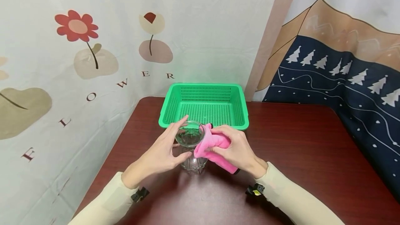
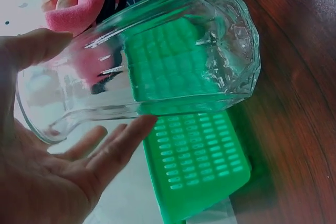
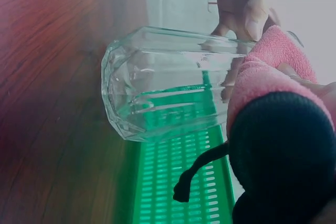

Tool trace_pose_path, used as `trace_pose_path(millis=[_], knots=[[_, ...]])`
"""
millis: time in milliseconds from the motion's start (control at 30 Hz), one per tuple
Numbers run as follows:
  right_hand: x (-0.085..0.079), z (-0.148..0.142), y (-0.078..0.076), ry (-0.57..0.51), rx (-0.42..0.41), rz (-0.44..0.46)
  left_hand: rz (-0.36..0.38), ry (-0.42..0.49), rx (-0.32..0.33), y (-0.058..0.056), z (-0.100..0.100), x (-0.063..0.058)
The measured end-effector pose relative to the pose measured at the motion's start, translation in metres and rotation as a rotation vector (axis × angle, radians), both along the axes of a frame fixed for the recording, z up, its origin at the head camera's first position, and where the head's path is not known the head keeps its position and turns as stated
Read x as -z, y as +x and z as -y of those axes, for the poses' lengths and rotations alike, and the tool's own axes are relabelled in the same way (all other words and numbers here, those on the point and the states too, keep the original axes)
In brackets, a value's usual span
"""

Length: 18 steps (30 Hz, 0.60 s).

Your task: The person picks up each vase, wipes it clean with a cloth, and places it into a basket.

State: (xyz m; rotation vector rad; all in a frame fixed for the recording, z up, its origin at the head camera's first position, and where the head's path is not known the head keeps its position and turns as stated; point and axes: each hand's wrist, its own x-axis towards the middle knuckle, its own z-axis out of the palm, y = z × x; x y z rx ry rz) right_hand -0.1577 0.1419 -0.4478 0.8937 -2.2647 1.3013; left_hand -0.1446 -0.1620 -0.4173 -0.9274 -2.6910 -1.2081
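A clear glass jar [image 1: 194, 164] with a faceted base stands upright, its round mouth facing up. My left hand [image 1: 159, 153] holds the jar near its neck, thumb on the near side and fingers around the far side. In my right hand [image 1: 239, 148] is a pink cloth [image 1: 223, 162], pinched between thumb and fingers and touching the jar's rim on the right. The right wrist view shows the cloth [image 3: 262, 80] bunched, with a dark end and a black loop [image 3: 199, 169]. Whether the jar's base touches the table cannot be told.
A green plastic basket [image 1: 203, 85] with slotted walls sits behind the jar, at the back of the dark red wooden table [image 1: 297, 148]. Printed curtains [image 1: 212, 27] hang behind the table and along its left side.
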Motion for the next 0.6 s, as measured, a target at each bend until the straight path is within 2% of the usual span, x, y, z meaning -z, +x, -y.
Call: trace_pose_path(millis=[233,467,600], knots=[[-0.003,-0.009,0.0,0.0,0.032,0.033,-0.026,-0.013,-0.109,0.006,-0.011,0.001],[-0.003,-0.02,-0.003,-0.02,0.037,-0.006,-0.081,-0.092,-0.352,0.018,-0.026,0.001],[-0.003,-0.023,-0.003,-0.026,0.028,-0.015,-0.114,-0.122,-0.445,0.024,-0.034,0.002]])
